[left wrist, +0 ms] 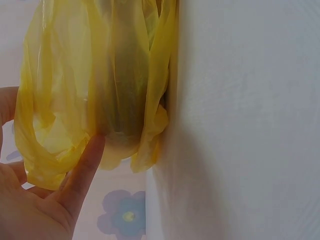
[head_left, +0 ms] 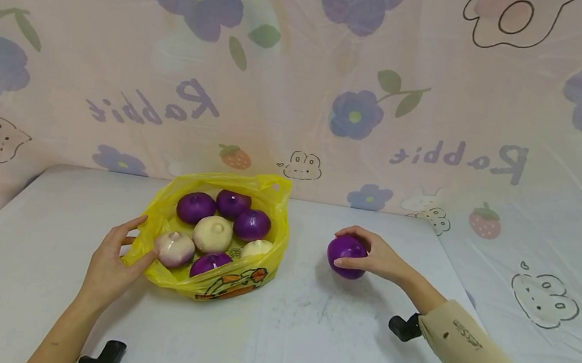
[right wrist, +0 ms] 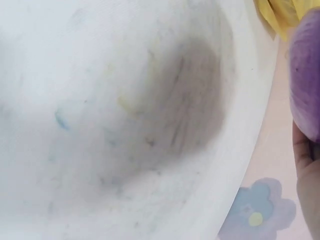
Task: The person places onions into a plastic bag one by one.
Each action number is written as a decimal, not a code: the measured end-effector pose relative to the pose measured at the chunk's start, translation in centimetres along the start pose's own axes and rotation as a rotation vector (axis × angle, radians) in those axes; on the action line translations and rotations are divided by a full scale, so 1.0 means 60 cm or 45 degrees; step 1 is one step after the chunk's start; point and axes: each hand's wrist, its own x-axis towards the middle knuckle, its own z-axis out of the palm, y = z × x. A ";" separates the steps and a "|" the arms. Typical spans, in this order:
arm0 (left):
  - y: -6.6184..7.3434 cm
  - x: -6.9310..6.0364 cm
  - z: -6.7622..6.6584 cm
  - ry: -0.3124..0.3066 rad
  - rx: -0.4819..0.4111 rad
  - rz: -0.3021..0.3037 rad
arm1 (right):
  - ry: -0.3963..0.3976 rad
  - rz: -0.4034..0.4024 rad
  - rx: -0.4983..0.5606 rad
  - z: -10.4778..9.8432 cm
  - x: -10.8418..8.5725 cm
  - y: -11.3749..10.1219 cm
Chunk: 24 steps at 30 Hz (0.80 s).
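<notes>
My right hand grips a purple onion by its right side, to the right of the bag. In the right wrist view the onion shows only partly at the right edge, away from its shadow on the table. My left hand holds the left rim of a yellow plastic bag, with thumb and fingers on either side of the plastic. The bag stands open at the top. Inside lie several purple onions and three pale ones, one of them a whitish onion.
The white table carries faint dark smudges below the held onion. Behind it hangs a printed curtain with flowers and rabbits. A black wrist mount sits by the right sleeve, another mount by the left wrist.
</notes>
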 end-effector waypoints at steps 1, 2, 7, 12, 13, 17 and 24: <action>0.000 0.000 0.000 0.000 0.002 0.001 | -0.004 0.003 0.001 0.001 0.002 -0.003; 0.000 0.000 0.000 0.001 0.002 0.003 | -0.003 0.008 0.002 0.002 0.003 -0.007; 0.000 0.000 0.000 0.001 -0.018 0.010 | -0.029 -0.010 0.009 0.008 0.014 -0.027; 0.001 0.000 -0.001 0.008 -0.003 0.014 | -0.079 -0.043 0.020 0.019 0.028 -0.048; 0.001 0.000 -0.001 0.009 0.000 0.014 | -0.090 -0.053 0.026 0.021 0.031 -0.053; 0.001 -0.001 -0.001 0.006 -0.006 0.010 | -0.120 -0.088 0.042 0.030 0.040 -0.069; 0.003 -0.002 -0.003 0.001 -0.005 -0.015 | -0.145 -0.142 0.062 0.040 0.050 -0.095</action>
